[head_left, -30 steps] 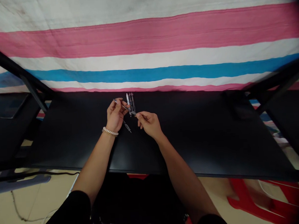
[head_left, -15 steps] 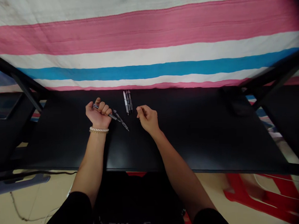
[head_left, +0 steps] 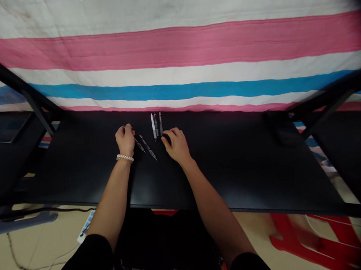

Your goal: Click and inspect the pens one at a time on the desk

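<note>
My left hand (head_left: 125,140), with a beaded bracelet (head_left: 125,157) at the wrist, is closed on a grey pen (head_left: 140,146) that slants down to the right. Beside it a second grey pen (head_left: 148,147) lies on the black table, nearly parallel. Farther back stand out a white pen (head_left: 153,126), a dark pen (head_left: 156,125) right next to it, and a grey pen (head_left: 161,122) slightly apart on the right. My right hand (head_left: 175,143) is at the near end of that grey pen, thumb and index finger apart, palm down.
The black table (head_left: 245,160) has dark metal supports (head_left: 36,108) at both sides. A striped cloth (head_left: 176,46) hangs behind it. Below the right front edge is a red stool (head_left: 295,237); a power strip (head_left: 86,226) and cables are at the lower left.
My left hand has turned over from palm up and moved slightly right with its pen. My right hand has opened its fingers, and the rightmost back pen now lies apart from its neighbours.
</note>
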A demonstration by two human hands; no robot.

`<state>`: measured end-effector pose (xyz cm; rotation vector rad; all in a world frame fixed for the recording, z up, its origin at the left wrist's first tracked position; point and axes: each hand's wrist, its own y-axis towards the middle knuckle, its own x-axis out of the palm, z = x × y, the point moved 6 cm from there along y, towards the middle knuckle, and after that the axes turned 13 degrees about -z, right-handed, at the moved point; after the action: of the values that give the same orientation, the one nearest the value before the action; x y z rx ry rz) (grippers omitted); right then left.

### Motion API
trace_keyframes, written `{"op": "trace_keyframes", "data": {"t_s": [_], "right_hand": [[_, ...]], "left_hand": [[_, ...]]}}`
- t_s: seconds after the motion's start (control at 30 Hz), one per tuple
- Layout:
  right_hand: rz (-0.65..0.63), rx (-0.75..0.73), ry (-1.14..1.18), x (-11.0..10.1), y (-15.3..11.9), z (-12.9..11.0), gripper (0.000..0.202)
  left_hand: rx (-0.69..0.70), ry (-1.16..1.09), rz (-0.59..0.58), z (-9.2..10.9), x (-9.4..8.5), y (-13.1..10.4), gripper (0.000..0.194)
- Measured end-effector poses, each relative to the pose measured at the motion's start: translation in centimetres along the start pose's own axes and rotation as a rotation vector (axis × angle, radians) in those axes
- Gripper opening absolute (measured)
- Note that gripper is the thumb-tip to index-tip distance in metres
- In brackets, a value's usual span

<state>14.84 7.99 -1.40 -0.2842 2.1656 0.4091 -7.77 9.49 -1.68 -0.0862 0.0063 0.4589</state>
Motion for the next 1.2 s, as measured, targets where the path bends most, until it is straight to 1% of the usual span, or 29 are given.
{"op": "trace_keyframes", "data": {"t_s": [0.07, 0.13, 0.2, 0.27, 0.33, 0.4, 0.5, 0.6, 0.67, 0.77, 0.87, 1.0, 1.1, 1.2], "right_hand": [[0.015, 0.021, 0.016, 0.0, 0.0, 0.3, 0.026], [0.018, 0.038, 0.020, 0.0, 0.1, 0.4, 0.025], [0.003, 0.040, 0.004, 0.0, 0.0, 0.2, 0.029], [-0.033, 0.026, -0.048, 0.1, 0.0, -0.1, 0.036], [-0.067, 0.013, -0.106, 0.2, 0.0, -0.5, 0.036], [-0.076, 0.015, -0.129, 0.2, 0.0, -0.6, 0.032], [-0.076, 0.028, -0.116, 0.3, 0.2, -0.5, 0.024], [-0.073, 0.046, -0.114, 0.6, 0.4, -0.3, 0.017], [-0.046, 0.061, -0.088, 0.6, 0.5, 0.0, 0.015], [0.025, 0.099, 0.026, 0.3, 0.4, 0.6, 0.014], [0.092, 0.151, 0.188, -0.1, 0.2, 1.3, 0.015], [0.124, 0.155, 0.351, -0.4, 0.0, 1.7, 0.016], [0.167, 0.155, 0.406, -0.5, -0.1, 1.9, 0.017], [0.209, 0.176, 0.481, -0.6, -0.2, 2.2, 0.018]], "left_hand": [[0.060, 0.250, -0.004, 0.6, -0.4, -0.2, 0.029], [0.107, 0.437, -0.034, 1.1, -0.4, -0.4, 0.031], [0.150, 0.554, -0.067, 1.4, -0.2, -0.6, 0.026], [0.196, 0.623, -0.090, 1.6, 0.1, -0.7, 0.017], [0.230, 0.645, -0.096, 1.6, 0.3, -0.8, 0.012], [0.252, 0.644, -0.101, 1.7, 0.6, -0.9, 0.016], [0.265, 0.643, -0.107, 1.8, 0.8, -1.1, 0.022], [0.262, 0.650, -0.095, 2.1, 0.9, -1.6, 0.021], [0.257, 0.672, -0.072, 2.4, 0.9, -2.0, 0.019], [0.255, 0.715, -0.058, 2.6, 1.1, -2.5, 0.017], [0.265, 0.701, -0.084, 2.6, 1.6, -2.7, 0.016], [0.256, 0.713, -0.122, 2.3, 2.2, -3.0, 0.018], [0.262, 0.717, -0.115, 2.4, 2.2, -3.0, 0.018], [0.324, 0.641, -0.076, 3.0, 1.8, -2.9, 0.017]]}}
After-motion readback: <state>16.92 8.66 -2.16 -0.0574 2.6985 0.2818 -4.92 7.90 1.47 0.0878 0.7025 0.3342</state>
